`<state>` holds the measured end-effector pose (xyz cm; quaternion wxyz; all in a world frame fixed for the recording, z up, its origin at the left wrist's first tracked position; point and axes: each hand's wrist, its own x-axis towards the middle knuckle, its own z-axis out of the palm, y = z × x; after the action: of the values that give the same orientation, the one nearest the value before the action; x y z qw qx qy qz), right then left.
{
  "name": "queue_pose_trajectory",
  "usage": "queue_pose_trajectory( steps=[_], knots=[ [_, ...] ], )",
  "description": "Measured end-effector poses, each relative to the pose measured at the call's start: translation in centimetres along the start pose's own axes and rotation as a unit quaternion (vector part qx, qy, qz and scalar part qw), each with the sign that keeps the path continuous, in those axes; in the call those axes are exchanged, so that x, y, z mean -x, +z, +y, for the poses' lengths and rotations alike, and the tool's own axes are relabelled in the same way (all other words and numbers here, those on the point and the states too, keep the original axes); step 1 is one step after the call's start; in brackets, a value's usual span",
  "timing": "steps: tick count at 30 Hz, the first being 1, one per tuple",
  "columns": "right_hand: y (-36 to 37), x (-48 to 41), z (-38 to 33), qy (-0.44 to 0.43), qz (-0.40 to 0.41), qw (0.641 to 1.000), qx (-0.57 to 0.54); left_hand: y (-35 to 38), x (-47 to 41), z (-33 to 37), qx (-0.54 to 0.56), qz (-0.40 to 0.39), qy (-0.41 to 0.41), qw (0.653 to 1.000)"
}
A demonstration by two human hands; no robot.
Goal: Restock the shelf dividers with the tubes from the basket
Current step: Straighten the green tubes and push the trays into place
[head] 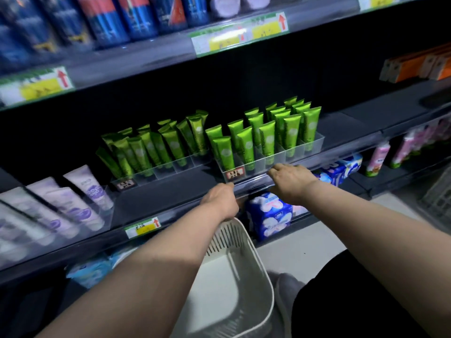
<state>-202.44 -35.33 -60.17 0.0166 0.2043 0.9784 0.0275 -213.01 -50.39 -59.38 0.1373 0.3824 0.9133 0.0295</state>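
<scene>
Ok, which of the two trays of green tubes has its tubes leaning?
The left tray: its tubes tilt leftward, while those in the right tray stand nearly upright.

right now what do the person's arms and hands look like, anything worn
The left forearm and right forearm are bare as far as the frame shows, with no sleeves in view. The left hand and the right hand are ungloved, with no watch or bracelet at either wrist. Rings cannot be ruled out: blurred, partly hidden.
</scene>
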Motion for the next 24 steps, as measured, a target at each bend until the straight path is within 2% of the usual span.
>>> queue_pose_trajectory(
  steps=[10,15,24],
  knots=[
    [-1.9,-2.3,-9.5,-0.065,-0.005,0.998,-0.012,-2.9,2.4,-11.1,0.015,0.056,-0.078,0.995],
    [-2.2,-4.4,-13.2,-0.092,-0.010,0.996,-0.013,-3.2,2.6,-15.7,0.032,0.058,-0.109,0.992],
    [-0.7,-9.8,-16.3,-0.050,0.002,0.998,-0.048,-3.5,-0.5,-20.8,0.040,0.093,-0.140,0.985]
  ],
)
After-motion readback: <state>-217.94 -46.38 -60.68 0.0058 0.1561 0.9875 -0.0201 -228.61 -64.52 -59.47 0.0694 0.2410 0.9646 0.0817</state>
